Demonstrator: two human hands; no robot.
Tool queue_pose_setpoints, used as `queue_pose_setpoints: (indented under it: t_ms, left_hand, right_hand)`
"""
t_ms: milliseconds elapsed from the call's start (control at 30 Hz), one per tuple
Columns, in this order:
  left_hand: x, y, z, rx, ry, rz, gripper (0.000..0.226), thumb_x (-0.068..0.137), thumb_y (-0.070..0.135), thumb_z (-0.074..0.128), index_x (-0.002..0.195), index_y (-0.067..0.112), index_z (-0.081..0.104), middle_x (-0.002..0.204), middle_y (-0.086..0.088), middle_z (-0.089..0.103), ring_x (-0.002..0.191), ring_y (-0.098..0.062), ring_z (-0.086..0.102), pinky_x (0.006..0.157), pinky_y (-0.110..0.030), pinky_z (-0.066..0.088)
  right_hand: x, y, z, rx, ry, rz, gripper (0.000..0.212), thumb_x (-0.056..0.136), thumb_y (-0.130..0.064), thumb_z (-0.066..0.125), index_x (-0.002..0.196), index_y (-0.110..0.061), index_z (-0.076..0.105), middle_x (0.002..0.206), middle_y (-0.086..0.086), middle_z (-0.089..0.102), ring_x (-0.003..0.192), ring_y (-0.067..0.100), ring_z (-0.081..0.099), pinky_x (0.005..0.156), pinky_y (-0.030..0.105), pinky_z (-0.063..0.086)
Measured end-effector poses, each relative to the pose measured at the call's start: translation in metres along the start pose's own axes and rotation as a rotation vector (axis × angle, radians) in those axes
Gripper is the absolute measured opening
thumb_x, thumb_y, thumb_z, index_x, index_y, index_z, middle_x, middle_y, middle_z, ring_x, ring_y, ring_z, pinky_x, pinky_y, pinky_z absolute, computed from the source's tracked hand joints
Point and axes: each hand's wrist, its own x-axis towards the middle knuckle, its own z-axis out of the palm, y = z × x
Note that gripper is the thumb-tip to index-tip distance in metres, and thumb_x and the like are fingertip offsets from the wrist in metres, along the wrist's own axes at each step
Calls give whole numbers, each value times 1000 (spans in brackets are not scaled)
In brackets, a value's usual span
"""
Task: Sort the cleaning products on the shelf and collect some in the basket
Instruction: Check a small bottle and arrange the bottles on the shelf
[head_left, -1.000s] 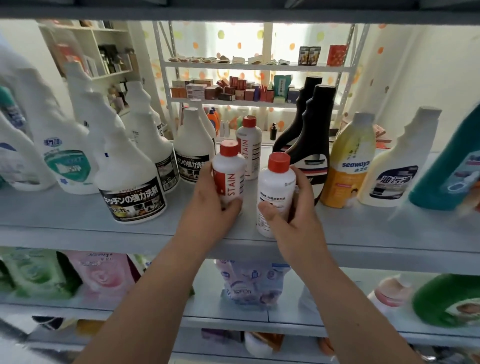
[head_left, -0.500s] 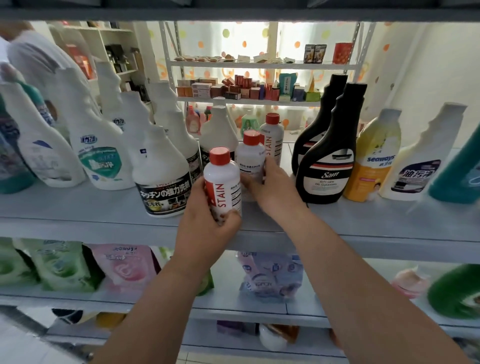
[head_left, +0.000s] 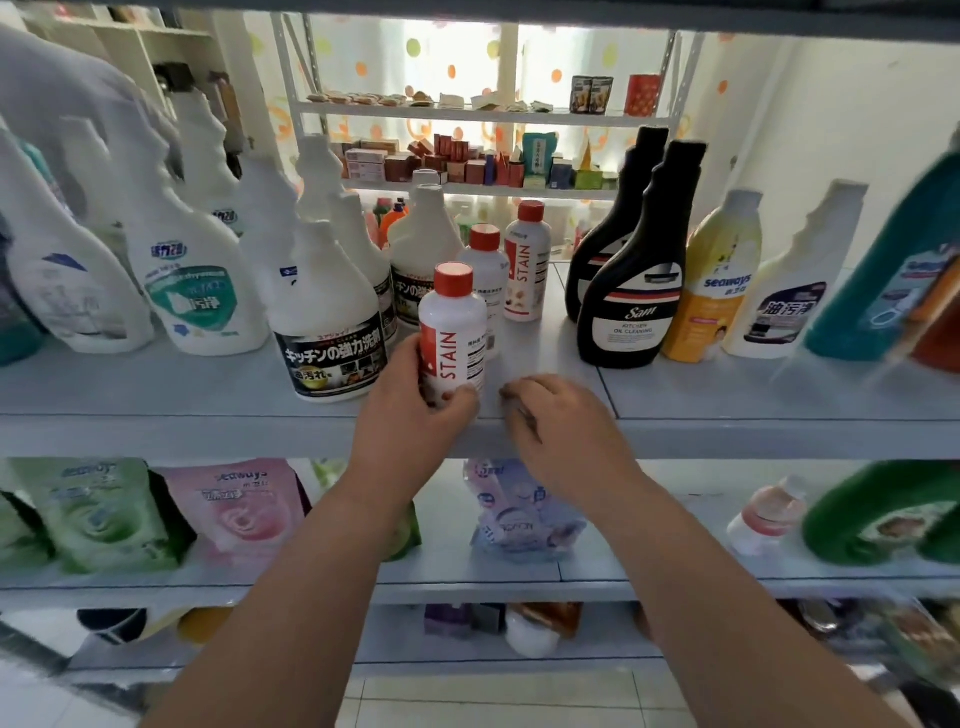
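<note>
Since previous frame, right hand (head_left: 550, 415) off middle STAIN bottle (head_left: 485, 280), now at shelf (head_left: 208, 431) front edge, fingers (head_left: 522, 392) loosely curled, empty. Wrapped round front STAIN bottle (head_left: 452, 332): left hand (head_left: 410, 410). Bottle upright near shelf front; base hidden by fingers, so resting or lifted unclear. Judged step: aligning front bottle with row behind. Calls next for straight placement, label forward, then clean release.

1. "STAIN", in vertical red letters, stands on the front red-capped bottle (head_left: 452, 332) and the rear red-capped bottle (head_left: 527, 265).
2. "Sam KITCHEN OIL CLEANING" is on the black bottle (head_left: 636, 291).
3. "seaways" is on the yellow bottle (head_left: 719, 280) and the pink pouch (head_left: 239, 509).
4. "キッチンの強力洗剤" is on the black-labelled white bottle (head_left: 332, 332).
5. "油污净" is on the right-hand white bottle (head_left: 789, 306).
</note>
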Motion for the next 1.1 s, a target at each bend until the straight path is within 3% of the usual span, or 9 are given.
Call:
queue_pose_setpoints:
  t_ms: [133, 233, 333, 533, 733, 833, 933, 1033, 1100]
  left_hand:
    - [-36, 12, -19, -224, -80, -12, 44, 73, 45, 72, 106, 63, 48, 101, 45, 62, 95, 17, 62, 68, -4, 50]
    - [-78, 8, -29, -437, -167, -97, 48, 67, 48, 69, 114, 56, 58, 110, 19, 72, 100, -6, 70, 73, -22, 59]
    - [-111, 0, -37, -830, -269, -362, 53, 71, 25, 61, 123, 32, 66, 112, -6, 75, 100, -30, 73, 68, -42, 61]
    - [-148, -15, -50, -1136, -293, -540, 44, 82, 30, 52, 121, 21, 69, 105, -12, 76, 86, -26, 74, 61, -40, 60]
    - [-181, -22, -49, -923, -323, -491, 42, 84, 23, 54, 123, 38, 60, 121, -3, 71, 105, -30, 72, 75, -57, 61]
    - [-201, -15, -48, -731, -406, -347, 40, 82, 36, 60, 118, 53, 56, 120, 17, 67, 108, -16, 71, 84, -46, 62]
    - [-215, -6, -49, -593, -511, -250, 36, 81, 45, 51, 115, 53, 61, 119, 11, 65, 104, -11, 70, 86, -38, 61]
    - [-214, 1, -38, -573, -367, -359, 23, 94, 36, 46, 100, 44, 67, 100, 11, 70, 84, -4, 71, 73, -28, 60]
    - [-212, 10, -23, -615, -311, -546, 28, 105, 39, 42, 105, 35, 70, 100, 4, 75, 86, -11, 73, 76, -37, 61]
  right_hand:
    - [-34, -28, -11, 647, -1, 101, 28, 105, -30, 52, 131, -37, 59, 126, -18, 68, 116, -1, 61, 93, 15, 51]
    - [-62, -58, -10, 1093, 8, 137, 27, 102, -27, 53, 126, -37, 60, 119, -15, 72, 116, 9, 67, 90, 21, 56]
    - [-92, -81, -2, 1164, 60, 121, 24, 100, -26, 57, 123, -27, 63, 116, -6, 73, 111, 14, 69, 84, 24, 58]
    - [-140, -109, 11, 1120, 144, 225, 22, 93, -31, 64, 114, -33, 67, 107, -4, 69, 105, 19, 67, 82, 26, 58]
    - [-173, -129, 14, 1170, 139, 396, 38, 88, -42, 68, 124, -37, 61, 121, -4, 71, 116, 22, 68, 85, 41, 62]
    - [-185, -135, 17, 1215, 129, 531, 54, 80, -56, 71, 129, -38, 58, 117, -9, 74, 107, 13, 73, 74, 29, 62]
    - [-195, -131, 16, 1348, 226, 712, 57, 73, -57, 77, 122, -30, 65, 108, -2, 77, 97, 20, 76, 70, 30, 61]
    - [-201, -118, 11, 1427, 234, 767, 49, 75, -48, 73, 118, -26, 67, 107, 4, 78, 95, 26, 77, 71, 37, 61]
    - [-204, -110, 8, 1422, 182, 727, 43, 74, -48, 70, 115, -34, 67, 105, -2, 78, 94, 20, 77, 73, 36, 63]
